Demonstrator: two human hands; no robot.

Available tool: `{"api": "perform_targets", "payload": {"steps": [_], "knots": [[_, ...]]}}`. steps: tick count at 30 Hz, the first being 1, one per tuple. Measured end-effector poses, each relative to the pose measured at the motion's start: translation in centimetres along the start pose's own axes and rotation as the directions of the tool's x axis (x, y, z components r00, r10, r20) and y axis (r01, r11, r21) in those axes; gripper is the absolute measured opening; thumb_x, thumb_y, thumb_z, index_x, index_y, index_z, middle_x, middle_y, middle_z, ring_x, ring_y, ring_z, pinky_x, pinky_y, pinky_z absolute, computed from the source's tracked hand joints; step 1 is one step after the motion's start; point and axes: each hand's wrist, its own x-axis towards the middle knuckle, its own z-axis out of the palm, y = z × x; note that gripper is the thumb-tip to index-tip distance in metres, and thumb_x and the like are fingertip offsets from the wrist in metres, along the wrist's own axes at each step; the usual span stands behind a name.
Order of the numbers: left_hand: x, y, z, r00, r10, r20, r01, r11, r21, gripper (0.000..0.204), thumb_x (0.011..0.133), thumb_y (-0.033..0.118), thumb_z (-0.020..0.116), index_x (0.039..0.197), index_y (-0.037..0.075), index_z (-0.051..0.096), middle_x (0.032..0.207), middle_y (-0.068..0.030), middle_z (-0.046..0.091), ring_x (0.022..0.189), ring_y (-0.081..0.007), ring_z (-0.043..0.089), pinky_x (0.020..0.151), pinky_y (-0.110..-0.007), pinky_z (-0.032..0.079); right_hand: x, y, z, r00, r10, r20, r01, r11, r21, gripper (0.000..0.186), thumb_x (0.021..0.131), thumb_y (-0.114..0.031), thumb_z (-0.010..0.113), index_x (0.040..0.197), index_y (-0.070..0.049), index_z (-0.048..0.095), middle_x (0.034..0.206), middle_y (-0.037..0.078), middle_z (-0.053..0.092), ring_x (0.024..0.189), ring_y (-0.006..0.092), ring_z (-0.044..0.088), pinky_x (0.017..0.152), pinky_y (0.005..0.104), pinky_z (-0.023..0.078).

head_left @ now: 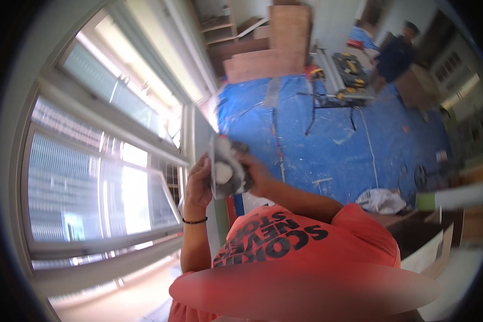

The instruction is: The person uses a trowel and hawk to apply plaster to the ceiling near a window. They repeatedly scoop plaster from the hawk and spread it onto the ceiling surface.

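Observation:
In front of my chest, beside the window wall, I hold up a grey object (233, 185) with a flat, pale edge and a round white patch on its near face. Motion blurs it, so its exact kind does not show. My left hand (199, 181), with a dark beaded bracelet at the wrist, grips its left edge. On the opposite side my right hand (256, 173) closes around its darker part, the fingers partly hidden behind it.
Tall framed windows (102, 172) fill the left. Blue sheeting (316, 134) covers the floor. Farther off stands a folding work stand (333, 96) bearing a black and yellow case (350, 70), with another person (396, 56) beside it. A white plastic bag (381, 201) lies at right.

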Motion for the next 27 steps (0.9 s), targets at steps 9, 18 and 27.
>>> {"api": "perform_targets", "payload": {"steps": [9,18,27], "knots": [[-4.5,-4.1,-5.0,0.824,0.345,-0.449,-0.409,0.911,-0.05,0.032,0.101,0.005,0.057,0.132,0.0,0.054,0.118,-0.0093,0.066,0.107,-0.0198,0.066,0.09,-0.033,0.056,6.7,-7.3,-1.6,0.953,-0.303,0.02,0.302,0.944,-0.134,0.04,0.104,-0.029,0.056,0.136,-0.006,0.051,0.129,0.009,0.062,0.115,0.0219,0.063,0.101,0.0389,0.053],[-2.6,-3.3,6.4,0.408,0.65,-0.641,-0.502,0.746,0.438,0.038,0.098,0.004,0.06,0.134,-0.002,0.048,0.123,-0.0121,0.061,0.11,-0.0176,0.062,0.095,-0.032,0.051,11.3,-6.6,-2.9,0.698,-0.535,0.476,0.637,0.162,-0.754,0.049,0.105,-0.03,0.055,0.144,-0.002,0.043,0.135,0.011,0.053,0.123,0.0259,0.057,0.105,0.0391,0.05],[-3.7,-4.6,2.3,0.323,0.682,-0.656,-0.377,0.728,0.572,0.038,0.098,0.007,0.062,0.133,-0.002,0.052,0.125,-0.0127,0.062,0.112,-0.0188,0.061,0.099,-0.033,0.047,10.4,-3.6,1.8,0.91,-0.01,0.415,0.402,0.277,-0.873,0.038,0.1,-0.018,0.055,0.134,0.0,0.052,0.101,0.023,0.065,0.091,0.0413,0.06,0.082,0.0475,0.047]]}}
